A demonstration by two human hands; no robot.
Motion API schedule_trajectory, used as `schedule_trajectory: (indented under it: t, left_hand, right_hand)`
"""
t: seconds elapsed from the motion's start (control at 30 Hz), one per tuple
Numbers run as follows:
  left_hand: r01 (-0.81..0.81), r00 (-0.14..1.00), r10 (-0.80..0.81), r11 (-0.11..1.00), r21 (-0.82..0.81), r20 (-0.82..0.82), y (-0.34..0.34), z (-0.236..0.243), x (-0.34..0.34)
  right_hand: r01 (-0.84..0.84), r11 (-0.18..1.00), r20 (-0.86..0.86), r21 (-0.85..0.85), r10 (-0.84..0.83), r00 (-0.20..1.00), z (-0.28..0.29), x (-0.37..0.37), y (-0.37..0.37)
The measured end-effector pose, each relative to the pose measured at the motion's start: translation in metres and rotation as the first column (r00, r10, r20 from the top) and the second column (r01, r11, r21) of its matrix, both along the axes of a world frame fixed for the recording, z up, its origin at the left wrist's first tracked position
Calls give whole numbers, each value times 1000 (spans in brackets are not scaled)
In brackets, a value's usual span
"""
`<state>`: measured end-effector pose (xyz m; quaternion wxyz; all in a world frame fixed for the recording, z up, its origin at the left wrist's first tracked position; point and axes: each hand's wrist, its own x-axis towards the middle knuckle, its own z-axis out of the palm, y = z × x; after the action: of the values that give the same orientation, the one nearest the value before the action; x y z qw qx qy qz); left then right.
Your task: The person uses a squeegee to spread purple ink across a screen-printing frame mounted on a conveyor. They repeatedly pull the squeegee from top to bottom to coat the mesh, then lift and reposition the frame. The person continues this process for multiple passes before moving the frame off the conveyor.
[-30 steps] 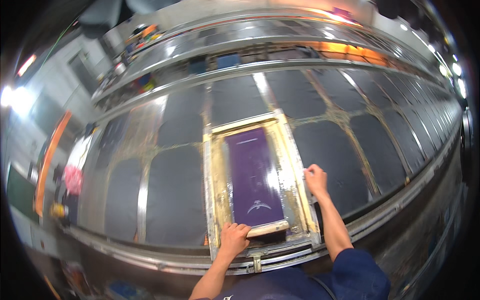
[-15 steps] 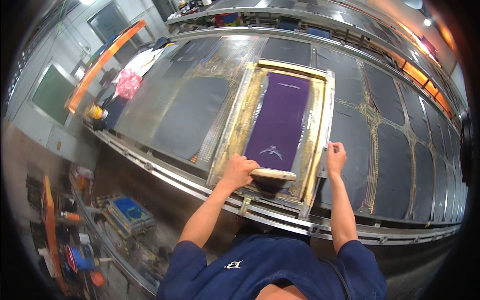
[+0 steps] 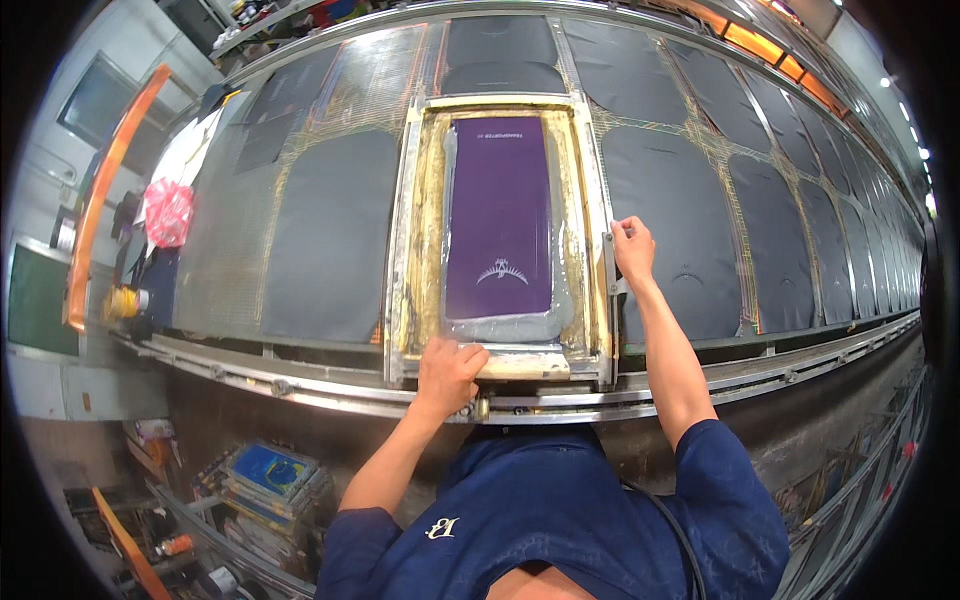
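Observation:
A printing screen (image 3: 438, 230) in a metal frame lies on the long table in front of me, its border smeared yellowish. Through its purple rectangular window (image 3: 500, 215) a pale arched motif shows at the near end. My left hand (image 3: 450, 375) is closed on the left end of a squeegee's wooden handle (image 3: 528, 367), at the near end of the screen. The squeegee's blade is hidden from me. My right hand (image 3: 634, 250) has its fingers curled at the frame's right side rail (image 3: 607, 262), by a small metal bracket.
Dark fabric panels (image 3: 668, 212) lie in rows on the table both sides of the screen. A metal rail (image 3: 330, 392) runs along the near edge. Pink crumpled plastic (image 3: 168, 213) and an orange bar (image 3: 115, 190) are at left. Stacked screens (image 3: 268, 470) stand below, left.
The squeegee in my left hand has come nearer to me, past the purple window to the screen's near end. My right hand stays at the frame's side. My view has turned.

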<state>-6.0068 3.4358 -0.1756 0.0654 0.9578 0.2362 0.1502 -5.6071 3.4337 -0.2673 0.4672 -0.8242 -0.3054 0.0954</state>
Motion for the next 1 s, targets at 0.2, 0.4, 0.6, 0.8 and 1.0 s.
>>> schedule_trajectory:
  t: [0.2,0.4,0.6,0.8,1.0]
  left_hand:
    - [-23,1000,22,998,51,23,96,-9,31]
    - [1,999,-7,991,132,49,278,-27,118]
    - [-14,1000,15,996,-87,20,410,-6,206]
    - [-170,962,118,965,-200,-245,461,27,259]
    - [-205,944,127,949,-239,-304,468,22,263]
  right_hand:
    - [-224,910,-145,-348,184,972,34,8,15]
    - [-541,827,88,-151,557,826,81,38,111]
    - [-730,569,201,-379,820,536,108,53,266]
    - [-667,569,209,-481,813,544,102,85,345]
    - [-623,600,89,-501,752,653,100,70,345]
